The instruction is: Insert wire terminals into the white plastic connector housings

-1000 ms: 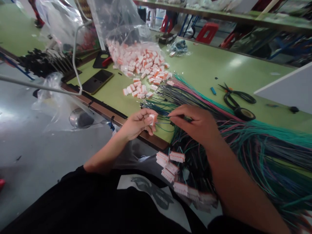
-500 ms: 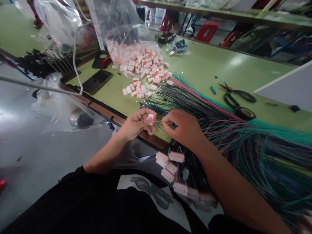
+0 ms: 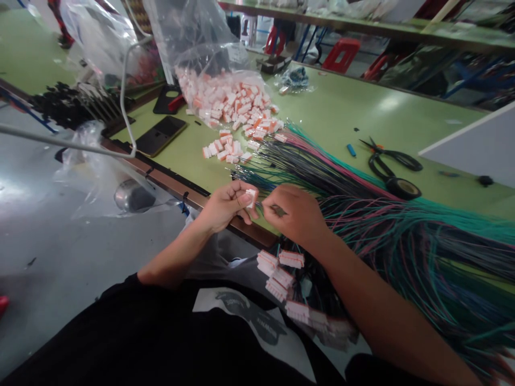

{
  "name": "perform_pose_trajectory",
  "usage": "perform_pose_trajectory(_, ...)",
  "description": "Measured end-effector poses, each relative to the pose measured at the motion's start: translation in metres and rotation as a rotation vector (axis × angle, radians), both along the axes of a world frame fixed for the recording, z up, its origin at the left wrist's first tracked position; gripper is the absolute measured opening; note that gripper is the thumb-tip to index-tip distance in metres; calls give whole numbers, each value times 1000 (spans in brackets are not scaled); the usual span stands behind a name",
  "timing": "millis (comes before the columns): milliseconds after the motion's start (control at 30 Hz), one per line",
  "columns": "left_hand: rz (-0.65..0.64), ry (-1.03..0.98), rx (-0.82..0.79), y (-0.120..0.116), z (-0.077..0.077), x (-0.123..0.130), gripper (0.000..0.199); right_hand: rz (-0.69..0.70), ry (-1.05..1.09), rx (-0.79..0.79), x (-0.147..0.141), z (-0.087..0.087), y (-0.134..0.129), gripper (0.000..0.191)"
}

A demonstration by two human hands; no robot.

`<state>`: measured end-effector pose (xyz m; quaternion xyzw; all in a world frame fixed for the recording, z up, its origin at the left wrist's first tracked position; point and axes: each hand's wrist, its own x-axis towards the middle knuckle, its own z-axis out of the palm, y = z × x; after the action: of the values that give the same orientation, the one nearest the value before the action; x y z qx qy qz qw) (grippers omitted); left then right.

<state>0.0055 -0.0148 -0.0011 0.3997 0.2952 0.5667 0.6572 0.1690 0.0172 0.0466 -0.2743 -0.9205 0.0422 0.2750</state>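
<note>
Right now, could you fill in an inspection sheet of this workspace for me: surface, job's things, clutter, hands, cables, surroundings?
Surface: green tabletop, partly covered by parts and wires.
Job's things: white-and-orange loose connectors in a heap, some inside a clear plastic bag; a second cluster sits nearer the body.
Clutter: phone; scissors beside a tape roll.
Left hand: holds a connector between thumb and fingers.
Right hand: fingertips pinched together near that connector; what they grip is too small to tell.
Cables: green, pink and dark wires spread loosely toward the person's right.
Surroundings: red stools beyond the table; safety signs, nothing seen.
</note>
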Motion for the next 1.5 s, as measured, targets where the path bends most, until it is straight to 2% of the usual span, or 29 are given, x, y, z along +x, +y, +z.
perform_pose_trajectory(467, 45, 114, 16, -2, 1, 2, 46, -28, -88, 32, 4, -4, 1, 17)
perform_pose_trajectory(633, 28, 138, 40, -1, -1, 1, 45, -53, -62, -31, 3, -1, -1, 15)
perform_pose_trajectory(800, 15, 212, 38, -3, 3, 3, 44, -77, -92, -141, 1, 2, -3, 14)
perform_pose_trajectory(1000, 44, 260, 33, -5, 7, 4, 40, -108, -100, -98, -3, -6, -4, 19)
perform_pose_trajectory(1067, 40, 264, 32, -5, 6, 4, 41, -125, -67, -151, -2, -6, -3, 18)
perform_pose_trajectory(1200, 23, 248, 14, -5, 7, 5, 44, -85, 21, -353, 0, -1, 0, 10)
perform_pose_trajectory(1367, 13, 246, 10, -6, 7, 5, 42, -74, 31, -395, -2, 3, -2, 14)
perform_pose_trajectory(1500, -68, 196, 30, -6, 3, 0, 40, 45, -16, -628, 17, 15, 17, 13)
